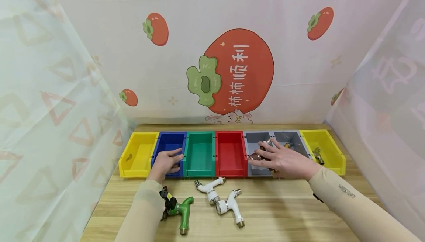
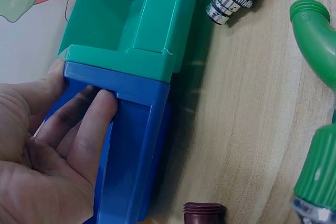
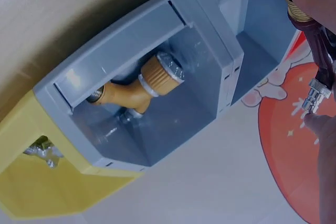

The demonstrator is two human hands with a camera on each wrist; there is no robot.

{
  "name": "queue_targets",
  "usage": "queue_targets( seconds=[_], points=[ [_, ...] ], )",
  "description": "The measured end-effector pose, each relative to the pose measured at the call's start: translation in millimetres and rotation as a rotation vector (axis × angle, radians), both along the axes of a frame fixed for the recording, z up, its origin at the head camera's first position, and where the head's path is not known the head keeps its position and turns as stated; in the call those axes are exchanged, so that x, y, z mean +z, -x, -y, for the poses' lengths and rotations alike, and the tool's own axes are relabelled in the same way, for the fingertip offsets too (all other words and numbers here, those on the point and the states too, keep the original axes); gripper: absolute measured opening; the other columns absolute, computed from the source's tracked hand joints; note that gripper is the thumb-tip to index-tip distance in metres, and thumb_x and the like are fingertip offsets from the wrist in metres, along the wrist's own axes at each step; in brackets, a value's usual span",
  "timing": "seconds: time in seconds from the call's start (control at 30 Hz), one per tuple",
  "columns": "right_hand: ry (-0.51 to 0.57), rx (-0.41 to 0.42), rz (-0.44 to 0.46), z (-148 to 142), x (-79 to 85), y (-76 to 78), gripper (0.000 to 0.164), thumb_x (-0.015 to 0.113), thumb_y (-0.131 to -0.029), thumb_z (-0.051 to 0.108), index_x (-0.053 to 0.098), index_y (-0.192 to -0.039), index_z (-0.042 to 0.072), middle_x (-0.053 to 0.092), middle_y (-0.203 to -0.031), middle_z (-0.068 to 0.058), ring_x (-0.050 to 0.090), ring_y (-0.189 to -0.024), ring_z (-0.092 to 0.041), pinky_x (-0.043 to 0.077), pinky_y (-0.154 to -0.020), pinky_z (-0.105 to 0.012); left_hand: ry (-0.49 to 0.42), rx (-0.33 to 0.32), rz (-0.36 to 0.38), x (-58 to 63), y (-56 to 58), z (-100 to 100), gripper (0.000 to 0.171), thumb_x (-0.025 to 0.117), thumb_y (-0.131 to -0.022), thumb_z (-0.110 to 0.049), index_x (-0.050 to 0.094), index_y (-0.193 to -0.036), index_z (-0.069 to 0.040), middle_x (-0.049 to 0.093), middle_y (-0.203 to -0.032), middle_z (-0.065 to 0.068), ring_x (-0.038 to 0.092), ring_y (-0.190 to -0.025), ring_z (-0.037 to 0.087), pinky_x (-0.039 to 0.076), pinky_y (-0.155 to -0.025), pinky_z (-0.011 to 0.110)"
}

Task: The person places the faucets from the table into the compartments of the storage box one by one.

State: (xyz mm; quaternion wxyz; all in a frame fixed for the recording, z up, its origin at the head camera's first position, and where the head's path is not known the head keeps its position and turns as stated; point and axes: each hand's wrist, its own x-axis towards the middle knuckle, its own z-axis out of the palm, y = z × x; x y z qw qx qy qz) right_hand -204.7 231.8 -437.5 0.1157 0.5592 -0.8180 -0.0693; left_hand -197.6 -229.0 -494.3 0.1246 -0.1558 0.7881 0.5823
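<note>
My left hand [image 1: 165,163] is at the blue bin [image 1: 170,144], pinching its side wall next to the green bin [image 1: 200,153]. In the left wrist view, the fingers reach inside the blue bin [image 2: 134,145] while the thumb lies at the top edge. My right hand [image 1: 287,162] holds a dark red-brown tap [image 3: 320,51] with a silvery nozzle and a brass threaded end, over the left grey bin [image 1: 254,170]. An orange-brown tap [image 3: 128,95] lies in the neighbouring grey bin [image 3: 178,119]. The right hand covers part of the held tap.
Two white taps [image 1: 210,188] and a green tap [image 1: 186,210] lie on the wooden table [image 1: 265,220]. A maroon threaded end [image 2: 205,213] shows near the left forearm. The red bin [image 1: 230,153] stands mid-row; a metal tap [image 1: 318,156] lies in the right yellow bin [image 1: 335,157].
</note>
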Motion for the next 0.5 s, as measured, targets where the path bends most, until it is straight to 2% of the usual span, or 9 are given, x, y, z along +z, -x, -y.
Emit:
queue_targets(
  seconds=[0.17,0.5],
  points=[
    [-0.011,-0.029,0.016,-0.4,-0.7,6.6,0.103,0.095,-0.070,0.024,0.042,-0.158,0.032,0.055,-0.150,-0.009,0.044,-0.143,-0.042,0.031,-0.114,-0.069,-0.005,-0.002,-0.001,0.4,-0.8,0.0,0.047,0.065,-0.102,-0.024,0.057,-0.149,-0.023,0.054,-0.150,0.018,0.068,-0.112,0.031,0.062,-0.081,0.032],
    [-0.018,-0.044,0.031,-0.6,-4.5,18.7,0.099,0.097,-0.069,0.027,0.047,-0.155,0.030,0.056,-0.150,-0.010,0.043,-0.143,-0.044,0.028,-0.114,-0.072,-0.002,-0.011,-0.006,0.0,-2.0,-0.4,0.047,0.064,-0.103,-0.024,0.056,-0.149,-0.023,0.054,-0.149,0.017,0.068,-0.111,0.031,0.062,-0.081,0.032]
  ],
)
